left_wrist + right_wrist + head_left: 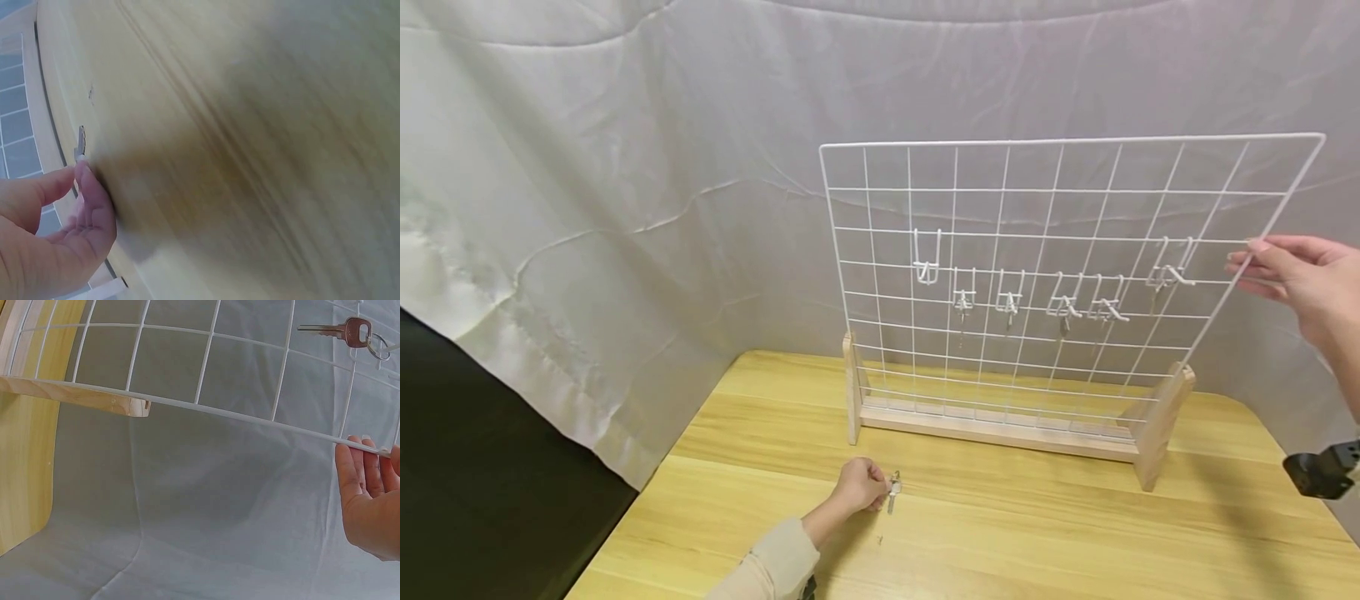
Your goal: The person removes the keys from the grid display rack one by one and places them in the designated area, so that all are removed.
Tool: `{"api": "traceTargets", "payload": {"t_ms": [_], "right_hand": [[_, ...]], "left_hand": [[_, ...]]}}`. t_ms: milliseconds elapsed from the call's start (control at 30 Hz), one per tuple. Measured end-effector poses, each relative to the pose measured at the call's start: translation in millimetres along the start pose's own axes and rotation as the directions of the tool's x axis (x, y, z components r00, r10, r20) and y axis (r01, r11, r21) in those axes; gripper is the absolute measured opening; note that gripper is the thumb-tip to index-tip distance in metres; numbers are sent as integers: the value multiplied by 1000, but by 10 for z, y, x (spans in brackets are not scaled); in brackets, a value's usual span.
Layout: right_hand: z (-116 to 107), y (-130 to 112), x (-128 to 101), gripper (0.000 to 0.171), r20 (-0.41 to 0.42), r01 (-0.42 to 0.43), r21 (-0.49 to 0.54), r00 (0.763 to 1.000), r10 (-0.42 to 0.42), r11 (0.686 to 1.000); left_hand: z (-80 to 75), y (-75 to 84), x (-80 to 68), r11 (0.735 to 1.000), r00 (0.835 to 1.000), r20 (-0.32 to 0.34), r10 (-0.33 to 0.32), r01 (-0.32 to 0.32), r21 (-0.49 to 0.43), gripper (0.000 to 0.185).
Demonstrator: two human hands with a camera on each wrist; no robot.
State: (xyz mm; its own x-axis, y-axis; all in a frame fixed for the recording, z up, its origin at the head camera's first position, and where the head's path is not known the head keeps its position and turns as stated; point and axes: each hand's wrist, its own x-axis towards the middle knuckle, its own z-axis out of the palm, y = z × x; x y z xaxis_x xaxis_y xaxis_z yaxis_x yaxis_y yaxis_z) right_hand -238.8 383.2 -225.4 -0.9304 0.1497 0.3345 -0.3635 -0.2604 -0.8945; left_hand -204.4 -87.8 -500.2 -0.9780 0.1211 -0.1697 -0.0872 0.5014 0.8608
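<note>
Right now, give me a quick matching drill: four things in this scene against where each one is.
Things:
1. left hand
2. right hand
3. key on a ring
4. wooden base

Places:
A. hanging on a hook of the wire grid panel
B. standing on the wooden table, holding the grid upright
C. fingers on the grid's right edge wire
D. low on the table, pinching a key

Pairs: 1-D, 2-C, 3-A, 4-B
</note>
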Motion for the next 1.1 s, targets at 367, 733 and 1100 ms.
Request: {"api": "traceTargets", "payload": {"t_ms": [367, 733, 1100], "right_hand": [[-26, 1, 9, 20, 24, -10, 64, 1000, 9, 998], [-24, 10, 21, 19, 20, -7, 57, 1000, 6, 998], [-61, 25, 50, 22, 40, -23, 91, 999, 20, 996]], "left_hand": [[-218, 104, 43, 992, 991, 61, 121, -120, -27, 8], [-491, 768, 38, 968, 976, -34, 214, -217, -125, 16], [-571, 1265, 316, 901, 909, -191, 372, -403, -162, 24]]}}
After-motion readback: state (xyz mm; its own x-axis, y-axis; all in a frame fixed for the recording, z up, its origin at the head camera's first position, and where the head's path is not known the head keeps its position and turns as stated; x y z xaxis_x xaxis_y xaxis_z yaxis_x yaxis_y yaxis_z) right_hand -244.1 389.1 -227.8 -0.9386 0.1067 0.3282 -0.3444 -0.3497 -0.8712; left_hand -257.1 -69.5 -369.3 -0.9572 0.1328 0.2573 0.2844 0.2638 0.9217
